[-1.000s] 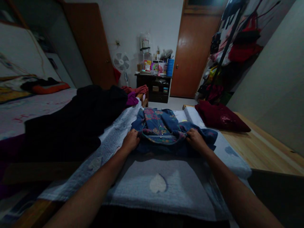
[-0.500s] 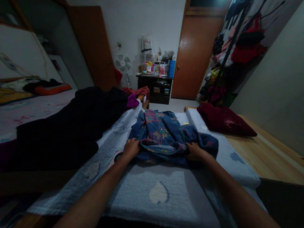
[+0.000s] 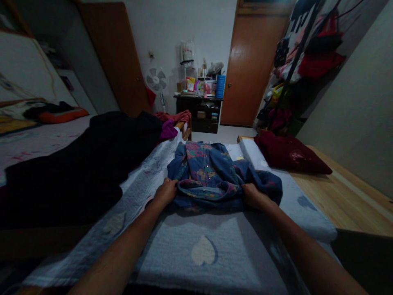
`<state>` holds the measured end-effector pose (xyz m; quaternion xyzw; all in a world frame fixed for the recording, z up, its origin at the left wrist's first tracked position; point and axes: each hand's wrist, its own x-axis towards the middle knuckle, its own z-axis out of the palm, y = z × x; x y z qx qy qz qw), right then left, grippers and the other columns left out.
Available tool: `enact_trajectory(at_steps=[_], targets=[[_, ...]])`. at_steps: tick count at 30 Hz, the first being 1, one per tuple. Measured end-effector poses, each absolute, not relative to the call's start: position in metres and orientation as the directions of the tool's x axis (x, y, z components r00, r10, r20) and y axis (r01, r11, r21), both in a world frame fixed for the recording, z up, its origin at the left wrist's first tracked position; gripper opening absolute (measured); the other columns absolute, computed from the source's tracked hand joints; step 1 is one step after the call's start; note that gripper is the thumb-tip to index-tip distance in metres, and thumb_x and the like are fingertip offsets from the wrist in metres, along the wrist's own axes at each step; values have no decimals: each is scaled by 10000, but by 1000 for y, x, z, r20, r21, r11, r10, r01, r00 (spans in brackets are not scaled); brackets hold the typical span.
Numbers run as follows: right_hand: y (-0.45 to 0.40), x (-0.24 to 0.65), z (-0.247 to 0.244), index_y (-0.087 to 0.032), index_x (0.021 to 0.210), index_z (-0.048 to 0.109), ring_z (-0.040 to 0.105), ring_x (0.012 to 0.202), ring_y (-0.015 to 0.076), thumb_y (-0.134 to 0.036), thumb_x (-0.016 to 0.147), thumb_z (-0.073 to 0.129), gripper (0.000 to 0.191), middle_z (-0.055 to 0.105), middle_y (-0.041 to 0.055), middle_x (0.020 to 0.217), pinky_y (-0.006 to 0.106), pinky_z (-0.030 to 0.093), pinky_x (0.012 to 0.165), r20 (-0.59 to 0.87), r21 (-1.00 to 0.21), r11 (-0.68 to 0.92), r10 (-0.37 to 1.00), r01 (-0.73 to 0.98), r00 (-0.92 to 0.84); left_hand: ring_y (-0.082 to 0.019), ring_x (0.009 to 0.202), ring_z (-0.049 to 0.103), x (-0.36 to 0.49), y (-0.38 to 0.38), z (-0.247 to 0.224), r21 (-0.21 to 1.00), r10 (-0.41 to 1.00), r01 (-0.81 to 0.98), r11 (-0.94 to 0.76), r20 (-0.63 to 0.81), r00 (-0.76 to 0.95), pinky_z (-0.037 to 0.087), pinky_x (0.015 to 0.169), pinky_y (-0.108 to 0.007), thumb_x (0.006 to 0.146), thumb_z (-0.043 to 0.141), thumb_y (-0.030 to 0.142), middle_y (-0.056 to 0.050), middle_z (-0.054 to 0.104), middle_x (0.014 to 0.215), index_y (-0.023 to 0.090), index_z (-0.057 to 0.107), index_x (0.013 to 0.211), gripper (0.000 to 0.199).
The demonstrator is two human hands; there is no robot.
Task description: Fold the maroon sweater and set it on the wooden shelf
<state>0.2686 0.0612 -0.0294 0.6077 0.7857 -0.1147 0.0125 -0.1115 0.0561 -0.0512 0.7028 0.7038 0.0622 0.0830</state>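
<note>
A blue shirt (image 3: 219, 164) with a colourful floral print and a buttoned front lies before me, its collar end toward me. My left hand (image 3: 166, 191) is closed on the cloth left of the collar. On the other side, my right hand (image 3: 252, 195) grips the shirt at the right shoulder, its fingertips partly hidden in the fabric. One sleeve is bunched to the right. Beneath the shirt spreads a pale blue cloth (image 3: 172, 246) with heart shapes. A small round dark-edged item, mostly covered, peeks out by my left wrist.
Dark clothing (image 3: 70, 172) is heaped on the bed at left. A folded maroon garment (image 3: 291, 153) rests at right on a wooden board (image 3: 346, 200). Farther back are a fan (image 3: 157, 80), a dark cabinet (image 3: 184, 107) and hanging bags (image 3: 324, 53).
My left hand has shifted slightly left, drawing the collar a little wider. The right hand keeps its hold in nearly the same place. The view has turned slightly.
</note>
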Motion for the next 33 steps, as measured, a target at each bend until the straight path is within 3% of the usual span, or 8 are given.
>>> enact_trajectory(at_steps=[3,9,13,20,23,27,33], targets=[[60,270,-14,-153,969,666,645,802,219,-166,789,510,239,682,113,901,291,462,712,-151,-132,187,967,974,-206,-188,933,613,-113,56,-45,246,1000,969,-27,18,23,441,771,-255,902,404,251,-62,624,998,228,618,1014,243],[47,271,17,-143,1015,651,583,952,223,-155,741,531,300,624,115,1007,276,425,841,68,-105,198,979,975,-191,-193,953,616,-117,51,-23,462,981,880,-110,190,23,444,811,-266,871,411,224,-39,677,979,226,619,947,221],[42,277,25,-155,980,668,558,972,218,-165,736,523,284,591,102,1049,283,422,882,177,-208,199,971,958,-163,-199,983,606,-114,44,-12,516,950,842,-157,311,-14,447,869,-291,859,414,224,-44,670,1011,220,616,959,226],[28,287,36,-161,969,696,412,1283,273,-145,648,507,373,507,110,1360,398,289,1106,307,-396,462,881,793,-360,-201,1023,595,-107,30,0,553,885,798,-242,463,-53,435,937,-304,865,391,213,-52,654,1050,207,597,1009,252],[18,287,43,-186,1038,688,394,1312,269,-176,647,486,440,550,81,1337,435,260,1121,266,-552,463,886,694,-380,-201,1022,591,-104,23,9,578,861,764,-287,505,-58,434,941,-307,867,385,216,-57,649,1041,197,598,994,249],[8,285,48,-174,1048,679,619,985,245,-263,679,489,424,703,58,1011,387,461,927,33,-813,210,948,544,-316,-209,1004,598,-103,9,24,638,867,726,-257,484,-119,445,914,-308,884,384,264,-45,658,1035,206,605,1014,263],[-1,287,43,-173,1039,657,644,741,200,-239,603,496,469,704,29,845,289,512,685,-195,-951,-126,953,282,-232,-190,836,618,-110,-11,50,750,916,599,-280,396,-68,470,758,-253,866,456,398,-10,675,861,190,631,945,282]])
